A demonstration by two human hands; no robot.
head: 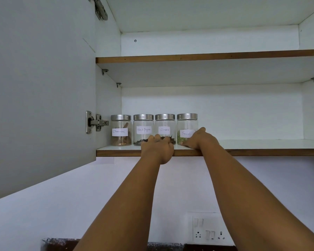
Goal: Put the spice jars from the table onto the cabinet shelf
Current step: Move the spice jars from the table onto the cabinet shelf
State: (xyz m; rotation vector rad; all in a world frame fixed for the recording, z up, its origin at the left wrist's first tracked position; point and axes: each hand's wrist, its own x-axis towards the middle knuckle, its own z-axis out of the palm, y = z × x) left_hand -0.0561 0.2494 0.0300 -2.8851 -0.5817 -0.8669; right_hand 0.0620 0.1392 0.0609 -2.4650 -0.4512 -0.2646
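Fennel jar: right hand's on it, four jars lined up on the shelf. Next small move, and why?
Probably let go and draw the right hand back. The Fennel jar already stands upright on the lower shelf, in line beside the Cloves jar, label facing out. The left hand sits in front of the Cloves jar and Black Pepper jar, so it may need withdrawing too.

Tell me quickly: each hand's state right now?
Left hand: curled at the glass, steel-lidded Cloves jar; grip unclear.
Right hand: holds the Fennel jar.
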